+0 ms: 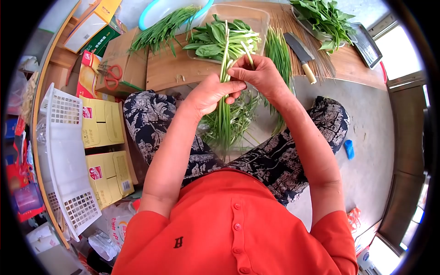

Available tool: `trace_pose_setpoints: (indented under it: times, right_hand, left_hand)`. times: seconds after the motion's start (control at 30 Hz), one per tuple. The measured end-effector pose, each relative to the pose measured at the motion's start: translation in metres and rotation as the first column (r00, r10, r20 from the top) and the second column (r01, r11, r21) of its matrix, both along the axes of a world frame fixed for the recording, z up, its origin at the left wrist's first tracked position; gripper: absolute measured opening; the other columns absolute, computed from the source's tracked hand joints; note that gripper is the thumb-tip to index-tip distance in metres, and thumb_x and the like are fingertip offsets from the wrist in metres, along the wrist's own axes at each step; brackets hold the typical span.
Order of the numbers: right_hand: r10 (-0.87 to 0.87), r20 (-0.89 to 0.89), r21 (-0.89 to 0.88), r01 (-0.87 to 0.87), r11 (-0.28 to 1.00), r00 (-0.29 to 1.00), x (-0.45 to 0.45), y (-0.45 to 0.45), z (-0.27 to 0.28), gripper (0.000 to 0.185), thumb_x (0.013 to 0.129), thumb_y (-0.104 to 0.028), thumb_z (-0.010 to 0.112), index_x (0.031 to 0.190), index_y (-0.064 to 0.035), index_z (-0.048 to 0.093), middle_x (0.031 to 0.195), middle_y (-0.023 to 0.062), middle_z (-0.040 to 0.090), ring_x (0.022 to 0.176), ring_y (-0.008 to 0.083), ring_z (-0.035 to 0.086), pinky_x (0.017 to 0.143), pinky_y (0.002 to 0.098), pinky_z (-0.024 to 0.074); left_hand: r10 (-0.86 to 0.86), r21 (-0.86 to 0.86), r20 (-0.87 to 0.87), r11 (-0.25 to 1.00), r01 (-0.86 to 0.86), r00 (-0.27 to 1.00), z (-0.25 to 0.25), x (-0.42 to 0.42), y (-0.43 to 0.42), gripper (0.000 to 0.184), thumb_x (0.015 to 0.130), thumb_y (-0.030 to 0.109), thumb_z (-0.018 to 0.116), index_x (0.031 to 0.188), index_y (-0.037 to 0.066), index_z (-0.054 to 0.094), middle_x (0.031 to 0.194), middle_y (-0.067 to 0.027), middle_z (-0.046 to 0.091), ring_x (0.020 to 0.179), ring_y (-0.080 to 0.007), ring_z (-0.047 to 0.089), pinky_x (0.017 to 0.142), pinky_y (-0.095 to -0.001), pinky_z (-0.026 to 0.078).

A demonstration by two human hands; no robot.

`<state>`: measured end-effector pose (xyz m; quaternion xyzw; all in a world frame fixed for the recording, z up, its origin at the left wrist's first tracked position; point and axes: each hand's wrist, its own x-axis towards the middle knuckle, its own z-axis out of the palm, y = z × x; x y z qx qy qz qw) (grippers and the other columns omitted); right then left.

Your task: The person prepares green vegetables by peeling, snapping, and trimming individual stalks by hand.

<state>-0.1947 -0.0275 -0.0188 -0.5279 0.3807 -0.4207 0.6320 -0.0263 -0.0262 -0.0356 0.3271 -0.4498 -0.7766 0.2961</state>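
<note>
My left hand [216,93] is closed round a bunch of chives [223,121]. Their pale ends point up past the fingers, and the thin green leaves hang down between my knees. Just right of it, my right hand [257,75] pinches a pale green stem [247,54] against the top of the bunch; the fingertips partly overlap it. Beyond the hands, leafy greens [215,39] with pale stalks lie in a clear plastic tray [262,20]. Loose green trimmings [245,110] are heaped below the hands.
On the wooden board [160,68] are a cleaver [298,48], long green stalks [278,52] and thin brown sticks [323,59]. More chives [165,30] rest against a blue-rimmed basin [146,16]. Red scissors [112,77], cartons [103,121] and a white plastic rack [64,142] stand left.
</note>
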Motion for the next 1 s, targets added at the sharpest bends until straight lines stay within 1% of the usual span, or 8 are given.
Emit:
trace_pose_setpoints:
  times: [0.27, 0.4, 0.47, 0.57, 0.67, 0.7, 0.83, 1.0]
  right_hand:
    - [0.100, 0.006, 0.037, -0.100, 0.994, 0.995, -0.011, -0.006, -0.003, 0.010, 0.085, -0.012, 0.066, 0.084, -0.0040, 0.060, 0.070, 0.0019, 0.061, 0.061, 0.0110, 0.057, 0.060, 0.0231, 0.0455]
    - [0.078, 0.059, 0.058, -0.082, 0.995, 0.995, -0.016, -0.005, 0.001, 0.008, 0.087, -0.014, 0.060, 0.086, -0.0070, 0.056, 0.064, 0.0001, 0.056, 0.056, 0.0082, 0.050, 0.054, 0.0203, 0.0359]
    - [-0.021, 0.115, 0.071, 0.013, 0.997, 0.993, -0.020, -0.009, 0.001, 0.005, 0.088, -0.012, 0.057, 0.087, -0.0076, 0.054, 0.079, 0.0043, 0.063, 0.053, 0.0062, 0.044, 0.049, 0.0193, 0.0308]
    - [-0.058, 0.219, 0.088, 0.039, 0.995, 0.974, -0.031, -0.017, 0.000, 0.008, 0.091, -0.014, 0.053, 0.085, -0.0086, 0.050, 0.087, 0.0073, 0.064, 0.055, 0.0058, 0.048, 0.044, 0.0180, 0.0279]
    - [-0.148, 0.322, 0.116, 0.116, 0.986, 0.935, -0.045, -0.025, -0.003, 0.009, 0.091, -0.014, 0.054, 0.087, -0.0065, 0.053, 0.086, 0.0080, 0.064, 0.057, 0.0075, 0.053, 0.043, 0.0174, 0.0294]
    - [-0.157, 0.324, 0.116, 0.125, 0.985, 0.933, -0.047, -0.025, -0.001, 0.009, 0.091, -0.014, 0.054, 0.087, -0.0065, 0.053, 0.086, 0.0080, 0.064, 0.057, 0.0075, 0.053, 0.043, 0.0174, 0.0294]
    - [-0.125, 0.277, 0.092, 0.103, 0.990, 0.953, -0.047, -0.025, 0.002, 0.018, 0.094, -0.018, 0.052, 0.104, -0.0037, 0.055, 0.087, 0.0039, 0.061, 0.058, 0.0048, 0.048, 0.043, 0.0158, 0.0280]
    - [-0.044, 0.316, 0.098, 0.014, 0.995, 0.948, -0.040, -0.022, -0.002, 0.022, 0.095, -0.021, 0.051, 0.104, -0.0021, 0.056, 0.087, 0.0024, 0.059, 0.058, 0.0038, 0.047, 0.043, 0.0160, 0.0276]
  left_hand:
    - [-0.007, -0.026, -0.083, 1.000, 0.005, 0.997, 0.001, 0.003, 0.003, 0.025, 0.088, 0.024, 0.063, 0.100, 0.002, 0.056, 0.086, -0.0054, 0.058, 0.068, -0.0093, 0.051, 0.053, -0.0212, 0.040]
    - [-0.030, -0.004, -0.168, 1.000, 0.030, 0.985, 0.002, 0.007, 0.000, 0.033, 0.090, 0.030, 0.059, 0.104, 0.000, 0.057, 0.094, -0.0094, 0.060, 0.074, -0.0133, 0.056, 0.058, -0.0248, 0.046]
    - [-0.007, 0.035, -0.191, 0.999, 0.014, 0.982, 0.002, 0.008, 0.000, 0.035, 0.091, 0.031, 0.057, 0.106, -0.001, 0.057, 0.097, -0.0109, 0.061, 0.078, -0.0152, 0.059, 0.061, -0.0265, 0.049]
    - [0.167, 0.003, -0.071, 0.986, -0.167, 0.983, -0.010, 0.021, -0.006, 0.031, 0.093, 0.024, 0.054, 0.105, -0.004, 0.057, 0.100, -0.0137, 0.064, 0.085, -0.0198, 0.064, 0.066, -0.0268, 0.052]
    - [0.299, -0.138, 0.200, 0.952, -0.275, 0.933, -0.009, 0.037, -0.007, 0.034, 0.092, 0.030, 0.055, 0.095, -0.004, 0.060, 0.091, -0.0110, 0.064, 0.077, -0.0136, 0.060, 0.061, -0.0245, 0.048]
    - [0.264, -0.130, 0.206, 0.962, -0.241, 0.942, -0.005, 0.042, -0.009, 0.033, 0.091, 0.031, 0.057, 0.089, -0.002, 0.061, 0.082, -0.0076, 0.062, 0.065, -0.0090, 0.052, 0.051, -0.0207, 0.038]
    - [0.318, -0.167, 0.153, 0.941, -0.293, 0.936, 0.006, 0.025, -0.007, 0.023, 0.088, 0.023, 0.063, 0.092, 0.000, 0.062, 0.079, -0.0039, 0.061, 0.057, -0.0047, 0.045, 0.044, -0.0174, 0.030]
    - [0.217, -0.177, 0.087, 0.964, -0.199, 0.972, 0.021, -0.006, -0.004, 0.019, 0.083, 0.013, 0.068, 0.095, 0.000, 0.063, 0.076, -0.0001, 0.058, 0.056, -0.0032, 0.044, 0.044, -0.0171, 0.030]
